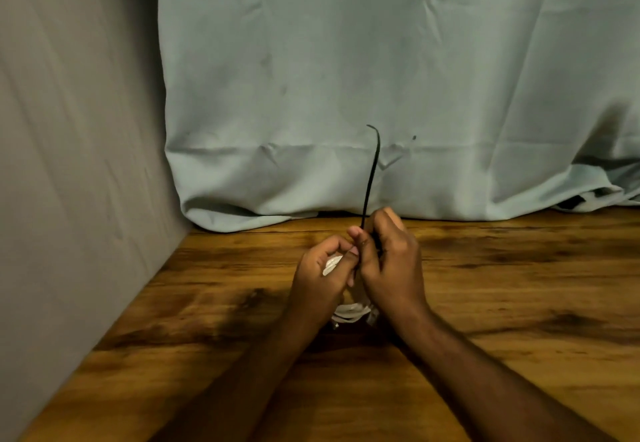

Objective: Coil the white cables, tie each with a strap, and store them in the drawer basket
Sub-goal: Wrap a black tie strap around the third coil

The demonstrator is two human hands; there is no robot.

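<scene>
Both hands meet above the middle of the wooden table (502,303). My left hand (320,280) is closed around a coiled white cable (331,264); more of its loops show below the hands, near the wrists. My right hand (389,261) pinches a thin black strap (371,171), whose free end stands straight up from the fingers and curls at the tip. The strap's lower part and most of the coil are hidden between the palms. No drawer basket is in view.
A pale blue-green cloth (381,78) hangs behind the table and bunches on its far edge. A grey wall (76,164) closes the left side. Something dark peeks from under the cloth at the far right (571,203).
</scene>
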